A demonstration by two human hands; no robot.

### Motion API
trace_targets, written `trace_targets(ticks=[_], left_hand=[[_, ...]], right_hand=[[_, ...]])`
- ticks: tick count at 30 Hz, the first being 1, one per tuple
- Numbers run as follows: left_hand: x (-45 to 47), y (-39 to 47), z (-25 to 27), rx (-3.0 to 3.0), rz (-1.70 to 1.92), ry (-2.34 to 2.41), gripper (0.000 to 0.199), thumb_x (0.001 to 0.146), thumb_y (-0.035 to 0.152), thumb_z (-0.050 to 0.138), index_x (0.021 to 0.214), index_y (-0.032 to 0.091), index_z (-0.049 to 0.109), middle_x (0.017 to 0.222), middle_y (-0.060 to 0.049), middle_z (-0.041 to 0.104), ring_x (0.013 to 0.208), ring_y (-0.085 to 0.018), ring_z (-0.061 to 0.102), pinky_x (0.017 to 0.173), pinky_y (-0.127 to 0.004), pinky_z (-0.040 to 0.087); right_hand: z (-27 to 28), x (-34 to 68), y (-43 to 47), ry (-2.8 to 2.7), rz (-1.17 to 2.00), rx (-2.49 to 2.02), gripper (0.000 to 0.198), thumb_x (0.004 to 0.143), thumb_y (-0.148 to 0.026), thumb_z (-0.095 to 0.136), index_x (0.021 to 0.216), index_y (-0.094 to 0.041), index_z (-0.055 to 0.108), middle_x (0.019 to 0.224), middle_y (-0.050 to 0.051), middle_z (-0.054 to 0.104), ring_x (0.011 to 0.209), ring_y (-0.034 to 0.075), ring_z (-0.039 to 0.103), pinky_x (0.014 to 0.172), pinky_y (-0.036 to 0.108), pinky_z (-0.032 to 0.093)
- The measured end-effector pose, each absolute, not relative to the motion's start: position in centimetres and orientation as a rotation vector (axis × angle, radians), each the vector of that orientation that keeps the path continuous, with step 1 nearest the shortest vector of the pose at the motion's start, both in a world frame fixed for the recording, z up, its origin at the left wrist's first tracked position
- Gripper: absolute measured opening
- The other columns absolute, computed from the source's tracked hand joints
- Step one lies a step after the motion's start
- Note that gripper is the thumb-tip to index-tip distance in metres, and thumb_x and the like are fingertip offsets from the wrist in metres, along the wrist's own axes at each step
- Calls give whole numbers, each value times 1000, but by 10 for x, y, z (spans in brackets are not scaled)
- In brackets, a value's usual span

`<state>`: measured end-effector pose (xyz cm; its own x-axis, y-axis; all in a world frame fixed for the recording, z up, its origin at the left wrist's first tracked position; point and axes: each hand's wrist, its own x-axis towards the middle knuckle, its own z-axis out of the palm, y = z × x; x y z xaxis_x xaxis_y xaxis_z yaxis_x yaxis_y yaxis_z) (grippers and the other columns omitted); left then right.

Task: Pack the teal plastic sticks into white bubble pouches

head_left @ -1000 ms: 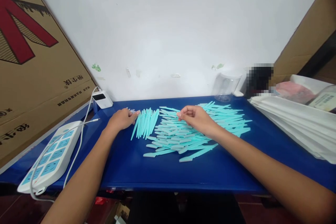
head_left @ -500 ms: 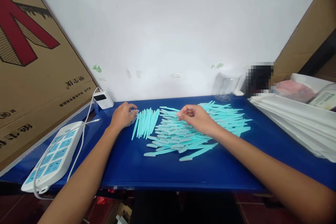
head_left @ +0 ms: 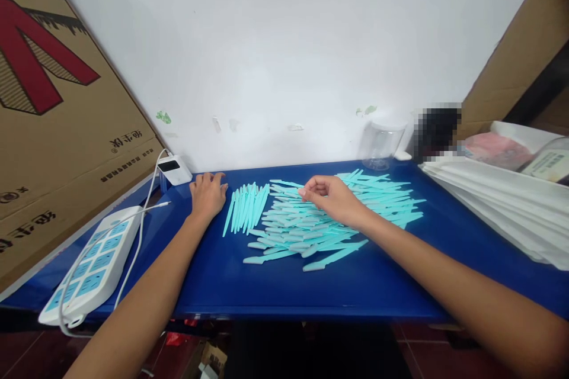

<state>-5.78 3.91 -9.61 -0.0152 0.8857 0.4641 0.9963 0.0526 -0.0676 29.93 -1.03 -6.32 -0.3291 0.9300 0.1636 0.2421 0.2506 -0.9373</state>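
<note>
Turquoise eyebrow razors with pale capped ends lie on a blue table (head_left: 267, 293). A big loose pile of razors (head_left: 302, 228) covers the middle and right, pointing roughly sideways. Left of it, a smaller row of razors (head_left: 244, 210) lies side by side, nearly upright in view. My left hand (head_left: 208, 196) rests on the table just left of this row, fingers spread and holding nothing. Over the big pile hovers my right hand (head_left: 332, 198), thumb and fingertips pinched together. Whatever sits in that pinch, if anything, is too small to make out.
A white power strip (head_left: 95, 263) with a cable and a small white device (head_left: 175, 170) are at the left, beside a large cardboard box (head_left: 66, 148). A clear jar (head_left: 382, 148) stands by the wall. White bags or sheets (head_left: 493, 213) are stacked at right.
My left hand has drawn slightly left, away from the row of razors, and its fingers now lie on the table. The right hand stays nearly where it was.
</note>
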Motion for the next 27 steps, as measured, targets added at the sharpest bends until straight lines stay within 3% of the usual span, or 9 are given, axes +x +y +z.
trace_targets(ticks=[5,8,11,15,18,23,27], left_hand=[[-61,38,-92,-1878,-409,-1953,41,103,33,43,132,16,65,128,-22,62,123,-41,49,98,-54,38],[-52,35,-87,-1924,-522,-1917,41,105,36,39,129,18,67,125,-19,65,121,-39,51,99,-52,38],[-36,29,-81,-2026,-657,-1826,38,106,37,40,125,20,68,124,-14,68,122,-35,53,102,-48,38],[-16,24,-79,-2200,-821,-1657,32,106,36,43,118,21,69,119,-10,71,120,-30,56,104,-44,39],[-9,23,-82,-2273,-872,-1600,29,105,36,46,115,21,70,116,-9,72,117,-29,58,102,-43,40],[-6,20,-81,-2302,-939,-1558,25,103,34,51,108,21,71,110,-8,73,112,-28,61,101,-43,43],[-9,7,-46,-2260,-1184,-1387,18,101,34,60,101,21,72,104,-6,74,106,-25,64,105,-44,46]], right_hand=[[-69,301,-6,-1812,944,-1101,38,89,-57,71,84,-20,67,83,6,74,71,18,60,65,32,45],[-71,309,1,-1963,498,-1228,28,97,-46,63,86,-21,67,84,6,72,72,20,59,66,34,42],[-72,323,10,-2136,119,-1328,25,101,-40,57,96,-19,69,94,11,74,88,27,63,74,39,44],[-77,337,19,-2387,101,-1216,56,101,-59,54,135,-16,65,126,18,69,120,37,57,98,51,45],[-84,338,21,-2482,232,-1167,72,100,-68,49,151,-16,56,136,20,64,127,39,53,104,54,43],[-90,330,24,-2478,280,-1083,54,103,-57,51,133,-16,71,123,18,70,116,35,60,100,49,48],[-89,328,24,-2425,257,-1066,40,103,-45,55,122,-16,77,114,17,73,109,33,63,95,46,50]])
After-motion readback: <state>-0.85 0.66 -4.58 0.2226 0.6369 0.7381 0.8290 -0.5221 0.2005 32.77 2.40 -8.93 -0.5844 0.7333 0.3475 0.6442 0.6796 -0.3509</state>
